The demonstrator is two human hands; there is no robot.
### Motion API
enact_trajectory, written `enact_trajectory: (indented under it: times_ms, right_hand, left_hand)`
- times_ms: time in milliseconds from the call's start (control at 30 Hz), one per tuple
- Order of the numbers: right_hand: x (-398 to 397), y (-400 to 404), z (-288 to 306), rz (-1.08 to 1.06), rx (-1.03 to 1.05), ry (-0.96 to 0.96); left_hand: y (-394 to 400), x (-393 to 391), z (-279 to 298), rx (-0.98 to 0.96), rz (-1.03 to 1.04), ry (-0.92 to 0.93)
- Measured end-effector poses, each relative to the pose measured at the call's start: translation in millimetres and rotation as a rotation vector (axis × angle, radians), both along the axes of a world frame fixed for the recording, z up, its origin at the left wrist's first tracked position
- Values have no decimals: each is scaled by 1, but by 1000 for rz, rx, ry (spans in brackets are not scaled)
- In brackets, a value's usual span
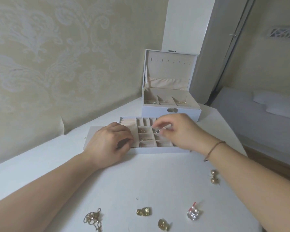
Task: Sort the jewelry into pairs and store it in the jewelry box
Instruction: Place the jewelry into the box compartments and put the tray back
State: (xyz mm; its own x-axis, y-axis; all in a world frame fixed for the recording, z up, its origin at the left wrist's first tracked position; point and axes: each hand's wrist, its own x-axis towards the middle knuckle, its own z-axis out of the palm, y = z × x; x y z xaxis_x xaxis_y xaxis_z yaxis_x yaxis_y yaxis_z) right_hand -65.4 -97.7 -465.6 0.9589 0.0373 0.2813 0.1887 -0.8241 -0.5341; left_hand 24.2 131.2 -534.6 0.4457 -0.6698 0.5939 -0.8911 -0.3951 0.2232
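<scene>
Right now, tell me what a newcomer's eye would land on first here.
The two bare hands over the white compartmented jewelry tray at centre: the right hand pinches a small silvery piece, the left hand rests on the tray's left edge. Behind stands the open white jewelry box; gold stud earrings lie on the near white table.

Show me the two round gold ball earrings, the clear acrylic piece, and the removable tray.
Gold ball earrings (214, 176): head view, between the two balls.
Clear acrylic piece (193, 214): head view, its transparent body.
Removable tray (157, 150): head view, near front wall.

White table (141, 181): jewelry box (171, 111), tray (157, 149), loose earrings (144, 211).
</scene>
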Motion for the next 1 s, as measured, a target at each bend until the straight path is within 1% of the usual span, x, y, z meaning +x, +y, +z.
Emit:
enact_trajectory:
  times_ms: [67,133,167,233,300,367,433,500,600,667,767,867,1000]
  right_hand:
    - [-14,-30,9,-72,-2,-44]
    - [-30,-70,9,-183,-77,-15]
    - [-37,-92,6,-246,-132,40]
    - [-52,-128,-6,-335,-238,221]
    - [-65,-148,-18,-330,-293,326]
    - [-72,-154,-28,-287,-273,313]
    - [-74,-154,-36,-289,-256,257]
    - [-71,-154,-43,-293,-283,199]
    - [-66,-153,-43,-297,-315,207]
    - [-59,-147,-35,-319,-268,185]
    - [-43,-118,-18,-331,-193,84]
    - [-21,-74,-8,-233,-143,40]
    - [6,-27,-12,-133,-115,15]
  left_hand:
    - [0,0,1,4,1,-1]
    - [0,-1,0,10,3,-7]
    - [0,-1,0,10,4,-8]
    - [-1,-1,1,5,6,-11]
    - [-2,-2,2,1,5,-18]
    - [-2,-3,3,1,4,-29]
    - [-3,-4,3,3,5,-31]
    - [-3,-5,3,5,7,-24]
    - [-3,-4,3,1,-1,-9]
    - [-2,-3,3,4,-6,-8]
    - [-2,-3,3,9,-6,-11]
    - [-1,-2,2,10,-9,-6]
    - [-1,-1,2,13,-13,3]
